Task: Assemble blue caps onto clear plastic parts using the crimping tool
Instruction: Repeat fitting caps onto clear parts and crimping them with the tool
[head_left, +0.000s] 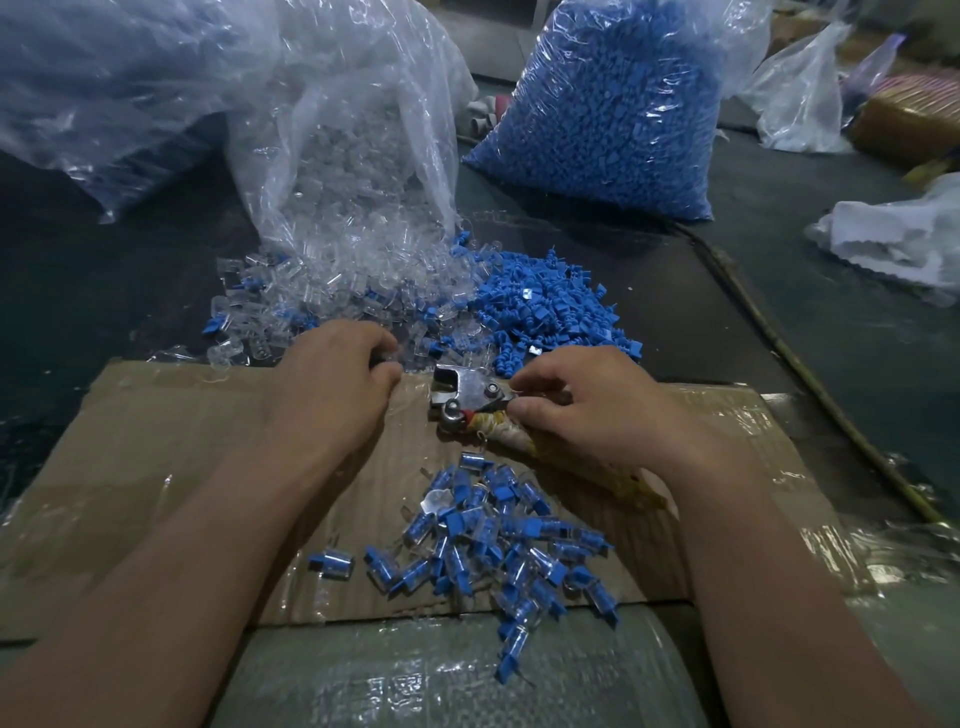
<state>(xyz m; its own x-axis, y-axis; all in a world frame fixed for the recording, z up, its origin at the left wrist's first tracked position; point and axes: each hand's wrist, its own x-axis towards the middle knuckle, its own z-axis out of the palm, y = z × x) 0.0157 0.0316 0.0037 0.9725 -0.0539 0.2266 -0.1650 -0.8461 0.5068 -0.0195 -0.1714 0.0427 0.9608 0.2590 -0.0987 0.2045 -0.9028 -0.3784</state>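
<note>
In the head view, the left hand (332, 384) lies knuckles-up at the near edge of the loose heap of clear parts (353, 280). Its fingers are curled down into the heap; whether they already pinch a part I cannot tell. The right hand (587, 410) grips the crimping tool (462, 397) by its wrapped handle, with thumb and fingertips curled close behind the metal head. The tool rests on the cardboard (156, 441). Its long axis runs from the handle under the right hand, at near right, to the head at far left, so the open mouth faces the left hand, just beside it.

The heap of blue caps (550, 312) lies just beyond the right hand and well right of the left hand, so the right hand is nearer to it. Finished pieces (493, 535) lie between the forearms, nearer the person. I judge the next move is to bring a clear part and a cap to the tool's mouth.
</note>
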